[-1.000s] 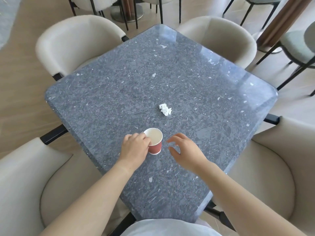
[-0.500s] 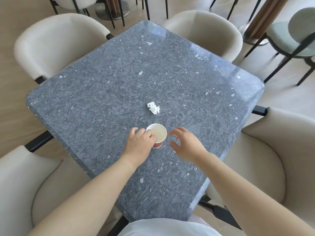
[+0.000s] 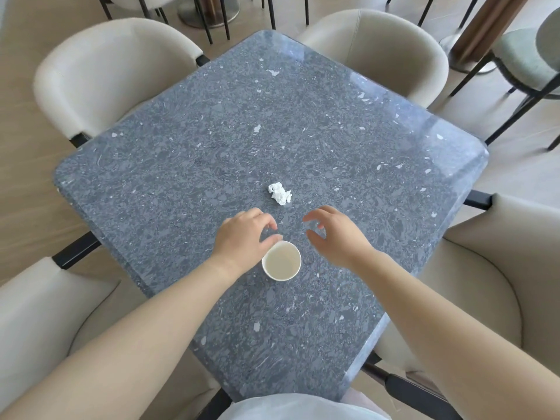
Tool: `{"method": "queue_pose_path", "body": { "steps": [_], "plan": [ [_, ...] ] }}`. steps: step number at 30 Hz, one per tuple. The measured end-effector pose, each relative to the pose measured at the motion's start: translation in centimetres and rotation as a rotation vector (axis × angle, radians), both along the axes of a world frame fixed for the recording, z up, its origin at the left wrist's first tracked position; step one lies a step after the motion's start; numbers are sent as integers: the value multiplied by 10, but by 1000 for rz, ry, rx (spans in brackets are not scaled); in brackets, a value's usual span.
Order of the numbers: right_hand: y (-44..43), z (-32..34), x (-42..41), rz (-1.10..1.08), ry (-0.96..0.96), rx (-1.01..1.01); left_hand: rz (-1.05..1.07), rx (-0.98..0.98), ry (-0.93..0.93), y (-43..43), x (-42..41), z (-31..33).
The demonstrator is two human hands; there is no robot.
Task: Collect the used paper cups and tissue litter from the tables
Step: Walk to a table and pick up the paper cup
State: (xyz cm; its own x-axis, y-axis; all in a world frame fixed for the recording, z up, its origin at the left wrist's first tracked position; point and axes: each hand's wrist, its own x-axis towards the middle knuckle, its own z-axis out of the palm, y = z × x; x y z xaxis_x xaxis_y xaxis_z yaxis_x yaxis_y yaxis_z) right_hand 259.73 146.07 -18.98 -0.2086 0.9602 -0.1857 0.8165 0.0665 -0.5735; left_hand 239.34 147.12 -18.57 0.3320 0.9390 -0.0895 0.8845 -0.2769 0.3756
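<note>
A paper cup (image 3: 281, 261), white inside and seen from straight above, stands upright on the grey marble table (image 3: 188, 165) near its front corner. My left hand (image 3: 246, 238) hovers just left of and beyond the cup, fingers loosely curled around nothing, its thumb tip close to the cup's rim. My right hand (image 3: 337, 237) hangs to the right of the cup, fingers loosely curled and holding nothing. A crumpled white tissue (image 3: 279, 193) lies on the table a short way beyond both hands, between them.
Beige upholstered chairs surround the table: far left (image 3: 100, 71), far right (image 3: 375, 47), near left (image 3: 45, 322), near right (image 3: 500, 268). A green chair (image 3: 527, 56) and a wooden column (image 3: 488, 25) stand at the upper right.
My left hand has let go of the cup and moved forward past it. My right hand has also moved forward. The cup now sits nearer to me than both hands.
</note>
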Motion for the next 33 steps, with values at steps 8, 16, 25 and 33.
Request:
{"method": "queue_pose_path", "body": {
  "steps": [8, 16, 25, 33],
  "plan": [
    [34, -6, -7, 43, -14, 1, 50, -95, -38, 38, 4, -12],
    [82, -29, -4, 39, -73, -23, 103, -191, -31, 79, 11, -35],
    [112, -75, -5, -34, -142, -29, 65, -218, 1, 114, 17, -76],
    [124, -97, -19, -45, -45, -39, 46, -246, -16, 132, 27, -92]
  ]
}}
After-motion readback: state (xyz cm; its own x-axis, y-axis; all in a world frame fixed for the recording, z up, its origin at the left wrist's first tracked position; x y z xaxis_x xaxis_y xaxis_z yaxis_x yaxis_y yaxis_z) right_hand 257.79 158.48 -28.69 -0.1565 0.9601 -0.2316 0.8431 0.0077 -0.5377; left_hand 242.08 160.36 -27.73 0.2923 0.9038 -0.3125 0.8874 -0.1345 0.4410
